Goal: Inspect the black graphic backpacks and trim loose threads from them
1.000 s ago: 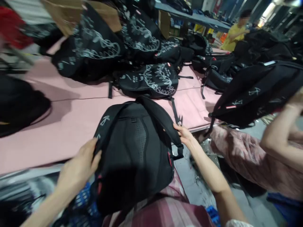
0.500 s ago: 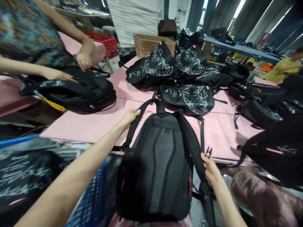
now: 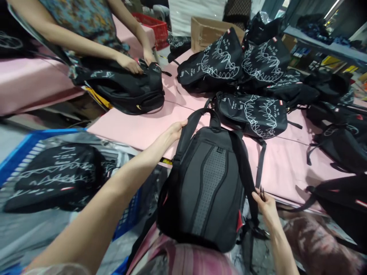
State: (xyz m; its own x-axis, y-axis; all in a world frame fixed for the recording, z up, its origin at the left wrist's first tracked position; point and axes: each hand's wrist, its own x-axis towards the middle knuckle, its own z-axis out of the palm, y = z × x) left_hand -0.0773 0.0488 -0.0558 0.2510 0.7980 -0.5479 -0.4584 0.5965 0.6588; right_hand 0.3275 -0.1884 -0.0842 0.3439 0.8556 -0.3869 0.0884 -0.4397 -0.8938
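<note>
The left hand's (image 3: 174,131) fingers grasp the left strap (image 3: 185,139), the right hand's (image 3: 267,205) the right strap (image 3: 243,164) and snips (image 3: 262,193). The bag (image 3: 212,179), at the table's (image 3: 137,130) near edge, looks fully assembled; whether anything is left to do, I cannot tell.

The head-worn camera faces forward and down, viewing the black backpack (image 3: 210,187) at close range, with the pink-covered table (image 3: 137,129) beyond.

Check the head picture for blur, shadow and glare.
Head view: black backpack with dotted back panel fairly sharp; head view: mottled pink cloth at lower right blurred; head view: soft shadow on flat pink tabletop; head view: bright white strip light at top right.
</note>
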